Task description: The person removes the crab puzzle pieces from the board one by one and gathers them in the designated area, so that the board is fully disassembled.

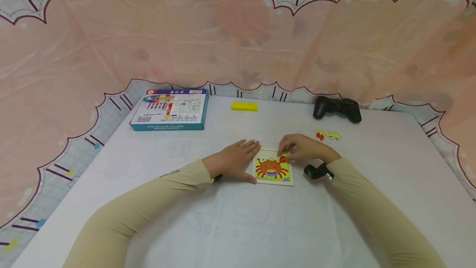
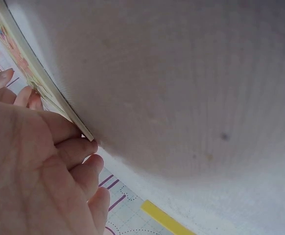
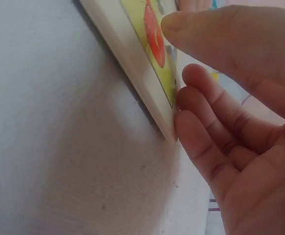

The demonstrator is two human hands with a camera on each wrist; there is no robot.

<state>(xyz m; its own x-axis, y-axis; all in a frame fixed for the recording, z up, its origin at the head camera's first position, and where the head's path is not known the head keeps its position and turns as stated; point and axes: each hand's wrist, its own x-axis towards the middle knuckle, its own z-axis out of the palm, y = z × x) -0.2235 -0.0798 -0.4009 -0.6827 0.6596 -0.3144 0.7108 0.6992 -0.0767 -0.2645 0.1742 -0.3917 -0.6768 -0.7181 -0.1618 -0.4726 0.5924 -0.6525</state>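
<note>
A square wooden jigsaw puzzle with a red crab on yellow lies on the table in a pale frame. My left hand rests along its left side, fingers spread and mostly straight, thumb near the lower left corner; in the left wrist view the fingertips touch the frame's edge. Over the upper right part my right hand bends its fingers and thumb down at a puzzle piece, largely hidden by them. In the right wrist view the thumb sits by the red claw. Two loose puzzle pieces lie beyond the right wrist.
A flat box lies at the back left, and a yellow block at the back middle. A black game controller is at the back right. A white cover spans the table; patterned cloth hangs behind it.
</note>
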